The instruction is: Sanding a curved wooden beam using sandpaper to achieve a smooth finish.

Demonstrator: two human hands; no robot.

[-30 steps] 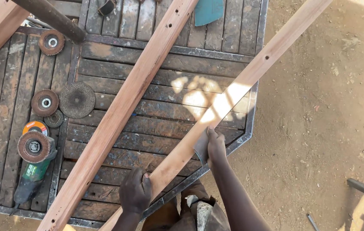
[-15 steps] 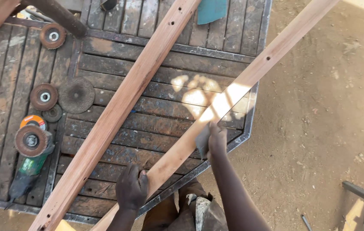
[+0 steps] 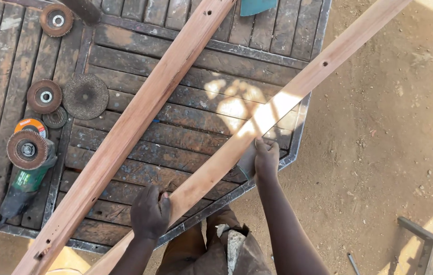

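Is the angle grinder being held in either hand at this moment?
No. The angle grinder lies on the slatted table, while the left hand and right hand both grip the lighter wooden plank.

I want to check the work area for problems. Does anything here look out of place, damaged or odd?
Nothing looks broken. Two things stand out: the plank under the left hand and right hand sticks out far past the table edge over the dirt, and loose grinding discs lie scattered beside the angle grinder.

Both hands (image 3: 150,211) on slanted plank (image 3: 298,89)
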